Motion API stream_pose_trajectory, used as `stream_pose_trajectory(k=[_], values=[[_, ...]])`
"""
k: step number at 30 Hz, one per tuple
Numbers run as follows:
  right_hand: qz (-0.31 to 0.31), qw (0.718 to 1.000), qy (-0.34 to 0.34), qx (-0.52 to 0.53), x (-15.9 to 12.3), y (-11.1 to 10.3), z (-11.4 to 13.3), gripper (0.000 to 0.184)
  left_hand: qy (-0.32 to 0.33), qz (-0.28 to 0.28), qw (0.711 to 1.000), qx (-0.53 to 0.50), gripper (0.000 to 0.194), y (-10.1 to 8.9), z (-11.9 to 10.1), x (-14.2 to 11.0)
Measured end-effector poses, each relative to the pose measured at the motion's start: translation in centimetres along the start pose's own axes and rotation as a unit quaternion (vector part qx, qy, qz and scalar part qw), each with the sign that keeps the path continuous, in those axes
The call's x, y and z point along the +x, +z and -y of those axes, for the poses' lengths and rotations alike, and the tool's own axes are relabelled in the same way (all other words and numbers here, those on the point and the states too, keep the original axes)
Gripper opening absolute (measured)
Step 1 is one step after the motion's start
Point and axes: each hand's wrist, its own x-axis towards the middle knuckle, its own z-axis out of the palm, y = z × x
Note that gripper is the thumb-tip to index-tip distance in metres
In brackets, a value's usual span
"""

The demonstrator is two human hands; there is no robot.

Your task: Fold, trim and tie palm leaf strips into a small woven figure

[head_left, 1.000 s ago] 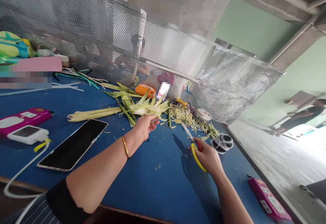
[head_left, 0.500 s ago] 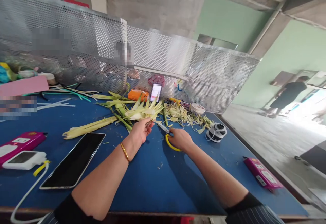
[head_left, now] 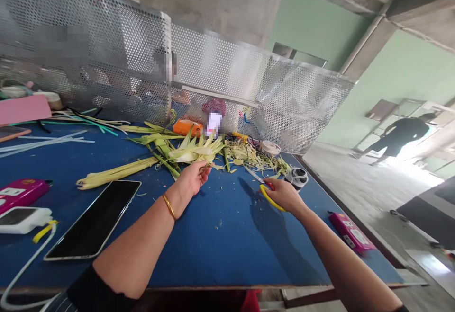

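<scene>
My left hand (head_left: 194, 178), with a gold bangle at the wrist, has its fingers closed round the base of a fanned bunch of pale green leaf strips (head_left: 197, 151). The pointed ends of the strips spread up and away from me. In my right hand (head_left: 284, 194) is a pair of scissors (head_left: 270, 198) with yellow and red handles. Their blades point toward the far left and stand apart from the leaf bunch. Cut leaf scraps (head_left: 254, 155) lie in a heap beyond the blades. Longer green leaves (head_left: 159, 144) lie just left of the bunch.
A black phone (head_left: 95, 219), a tied leaf bundle (head_left: 117, 172) and a white device with a cable (head_left: 26, 219) lie left on the blue table (head_left: 213, 245). Right are a ribbon roll (head_left: 296, 178) and a magenta box (head_left: 351, 232). A perforated metal screen (head_left: 216, 61) stands behind.
My right hand brought the scissors in to the base of the leaf bunch, then drew them back to the right. My left hand kept hold of the bunch. The view shifted slightly.
</scene>
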Motion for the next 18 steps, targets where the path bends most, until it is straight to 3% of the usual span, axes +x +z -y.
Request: stream_pose_trajectory(k=[4, 10, 12, 18], values=[[0.024, 0.999, -0.044, 0.015, 0.6, 0.5, 1.6, 0.046, 0.001, -0.012, 1.0, 0.003, 0.008, -0.2, 0.0, 0.2], [-0.021, 0.999, 0.043, -0.007, 1.7, 0.2, 0.9, 0.046, 0.003, -0.022, 1.0, 0.002, 0.006, -0.4, 0.0, 0.2], [-0.028, 0.999, 0.039, -0.009, 1.2, -0.3, 1.2, 0.048, 0.009, -0.025, 1.0, -0.004, 0.005, -0.4, -0.2, 0.1], [-0.01, 0.997, -0.074, -0.037, 1.6, -1.0, 6.9, 0.041, 0.03, -0.039, 0.999, -0.008, 0.004, -0.4, -0.5, 0.2]])
